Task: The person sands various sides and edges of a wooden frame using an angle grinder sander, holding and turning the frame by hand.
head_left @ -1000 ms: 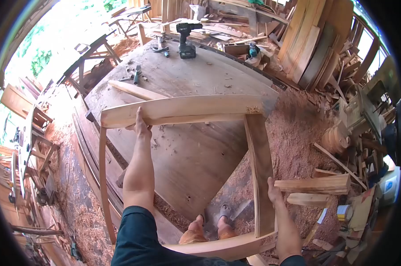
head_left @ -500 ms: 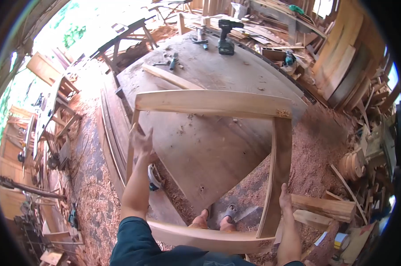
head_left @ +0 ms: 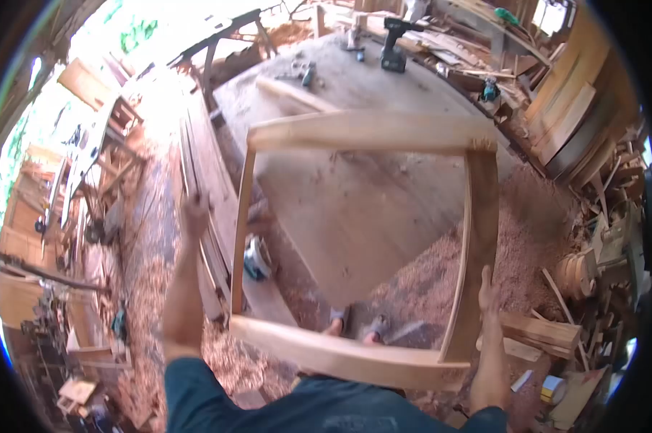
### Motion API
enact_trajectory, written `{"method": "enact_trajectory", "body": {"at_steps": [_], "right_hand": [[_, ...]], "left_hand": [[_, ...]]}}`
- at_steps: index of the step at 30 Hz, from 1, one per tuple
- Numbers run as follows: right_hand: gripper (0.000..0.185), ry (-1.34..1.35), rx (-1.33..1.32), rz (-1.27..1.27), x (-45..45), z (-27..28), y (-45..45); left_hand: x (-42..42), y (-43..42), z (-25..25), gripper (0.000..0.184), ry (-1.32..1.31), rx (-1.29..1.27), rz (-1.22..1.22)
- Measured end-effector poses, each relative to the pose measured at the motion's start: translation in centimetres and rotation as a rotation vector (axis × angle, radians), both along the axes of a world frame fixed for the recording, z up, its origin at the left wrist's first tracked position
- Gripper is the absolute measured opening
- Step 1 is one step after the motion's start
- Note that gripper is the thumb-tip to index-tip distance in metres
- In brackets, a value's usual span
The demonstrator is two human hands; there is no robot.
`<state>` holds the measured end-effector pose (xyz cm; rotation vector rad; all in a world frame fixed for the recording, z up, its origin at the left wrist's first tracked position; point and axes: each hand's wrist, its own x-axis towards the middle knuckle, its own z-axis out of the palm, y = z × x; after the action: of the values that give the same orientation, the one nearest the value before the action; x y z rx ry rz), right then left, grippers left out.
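A rectangular wooden frame of four pale, planed pieces stands before me, its near rail close to my body. My right hand is at the outer face of the frame's right side piece, its fingers partly hidden behind the wood. My left hand is off the frame, to the left of the left side piece, and holds nothing I can see. Motion blur smears its fingers. Through the frame's opening a large board shows.
On the board's far part are a cordless drill, a loose wooden strip and small tools. A power tool lies on planks at left. Shavings cover the floor; offcuts lie at right. Boards lean behind.
My left hand has come off the frame's left side and moved outward to the left. The frame sits higher and further right in view. My right hand stays at its right side.
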<state>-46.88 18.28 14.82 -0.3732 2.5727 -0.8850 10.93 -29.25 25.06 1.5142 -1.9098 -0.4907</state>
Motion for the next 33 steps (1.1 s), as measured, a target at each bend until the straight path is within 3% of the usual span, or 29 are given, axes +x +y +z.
{"method": "enact_trajectory", "body": {"at_steps": [1,2,3,5,7,9,11,13,14,15,18,20,22,25,30,33], "right_hand": [[0.090,-0.078,0.103,0.015,-1.0,0.4,1.0],[0.089,0.088,0.033,0.053,-0.9,0.3,0.8],[0.090,0.104,-0.019,0.068,-1.0,0.3,0.6],[0.092,0.132,-0.122,0.101,-1.4,0.2,0.3],[0.095,0.000,0.028,0.085,-0.8,1.6,0.9],[0.098,0.006,0.063,0.090,-1.8,-1.1,1.9],[0.101,-0.010,0.126,0.060,-2.6,-3.6,3.0],[0.099,0.031,0.161,0.029,-0.6,-1.7,2.7],[0.097,0.094,0.158,0.037,2.1,1.9,1.7],[0.095,0.109,0.115,0.030,2.1,1.0,2.7],[0.091,0.221,-0.037,0.070,2.8,0.6,3.4],[0.089,0.372,-0.115,0.131,7.0,6.8,3.9],[0.088,0.146,-0.022,0.080,7.9,8.3,5.6],[0.085,-0.012,0.091,-0.012,9.5,5.9,8.4],[0.083,-0.117,0.063,-0.049,11.3,1.5,9.5],[0.082,-0.114,0.070,-0.049,10.9,0.4,9.1]], "left_hand": [[-1.5,-0.3,2.7,0.026,0.123,-0.151,-0.112],[-0.8,-0.8,2.2,0.026,0.279,-0.120,-0.134],[1.2,-0.2,1.3,0.027,0.165,-0.124,-0.146],[3.0,4.0,-3.4,0.033,0.111,-0.034,0.001],[4.4,9.3,-6.8,0.045,-0.024,0.207,0.074],[8.5,10.7,-14.9,0.056,-0.222,0.375,0.215],[8.4,13.3,-14.9,0.061,-0.032,0.590,0.094],[12.3,10.9,-26.3,0.052,0.117,0.626,-0.061],[11.9,10.8,-25.9,0.035,0.291,0.820,0.015],[11.6,10.8,-25.2,0.031,0.309,0.822,-0.004],[11.6,11.4,-22.0,0.022,0.321,0.806,0.007],[12.8,12.5,-19.4,0.022,0.317,0.818,0.023],[13.7,13.4,-15.1,0.024,0.254,0.812,-0.003],[14.5,14.8,-8.6,0.027,0.178,0.763,0.036],[17.1,13.3,-10.2,0.025,-0.003,0.757,0.063],[16.1,13.0,-8.7,0.025,0.031,0.761,0.069]]}}
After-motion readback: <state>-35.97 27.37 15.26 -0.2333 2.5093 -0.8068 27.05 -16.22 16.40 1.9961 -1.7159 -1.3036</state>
